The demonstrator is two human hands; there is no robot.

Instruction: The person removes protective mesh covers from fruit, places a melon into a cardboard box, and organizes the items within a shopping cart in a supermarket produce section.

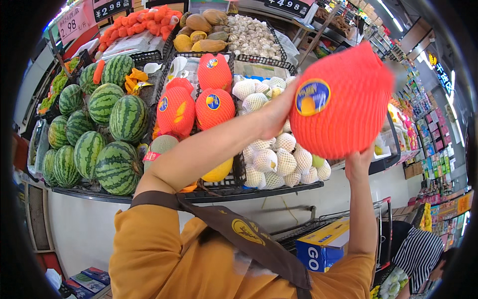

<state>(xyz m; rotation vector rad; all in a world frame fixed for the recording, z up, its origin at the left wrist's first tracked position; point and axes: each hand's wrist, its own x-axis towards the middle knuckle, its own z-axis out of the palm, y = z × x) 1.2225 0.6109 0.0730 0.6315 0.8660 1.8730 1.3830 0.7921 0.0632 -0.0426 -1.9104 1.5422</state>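
Observation:
Raised over the right end of the fruit display is a large fruit in a red foam net (340, 108), with a blue and yellow sticker on its side. My left hand (278, 112) presses against its left side. From below, my right hand (359, 162) grips it; part of each hand is hidden behind the net. Several similar red-netted fruits (215, 108) stand in a black crate left of my left hand, with a netted melon (164, 145) and a yellow melon (218, 171) nearer me. Beneath my left hand lie many fruits in white foam nets (285, 162).
Watermelons (129, 117) fill the left of the display. Garlic (254, 37), squashes (214, 22) and red net bags (138, 26) lie at the back. A shopping cart (317, 224) with a blue and yellow box (321, 254) stands at lower right, near a person in stripes (418, 250).

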